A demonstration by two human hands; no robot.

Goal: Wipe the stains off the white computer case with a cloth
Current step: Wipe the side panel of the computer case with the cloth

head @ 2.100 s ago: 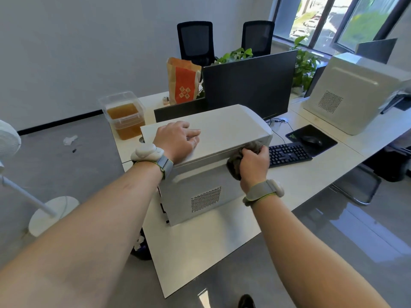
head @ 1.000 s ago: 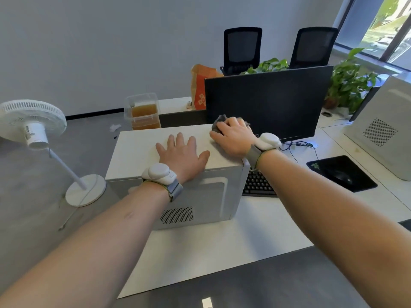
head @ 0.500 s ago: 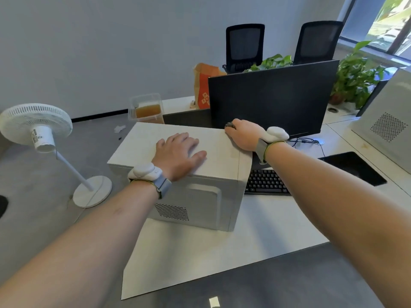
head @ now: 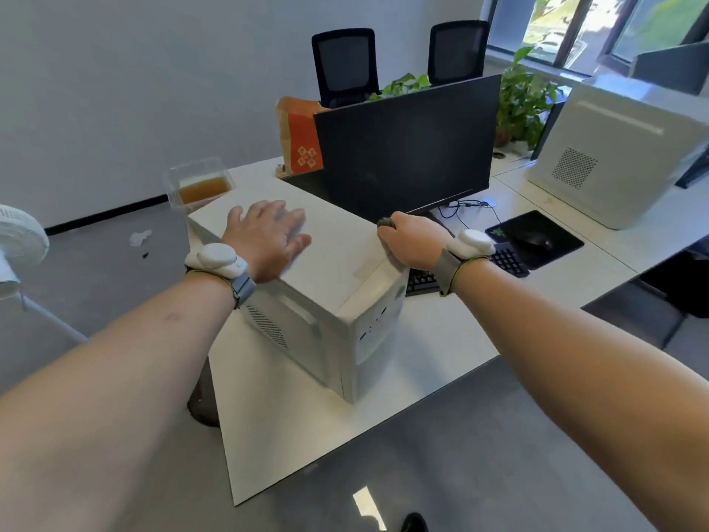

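Wiping the far right top edge of the white computer case [head: 330, 259], which sits at the worktop [head: 291, 424] corner, turned with 1 corner toward the camera. Right hand [head: 412, 240] curls its fingers around the cloth [head: 385, 223]; only a dark scrap shows. Left hand [head: 268, 240] lies flat on the lid, fingers spread, bracing. Advice: keep that brace loaded, press along the edge in overlapping passes, refold the cloth to a clean face. Monitor [head: 406, 147] stands just behind, so keep strokes short.

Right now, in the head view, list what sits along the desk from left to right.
Plastic container → left hand → right hand → mouse on its pad → second white case.
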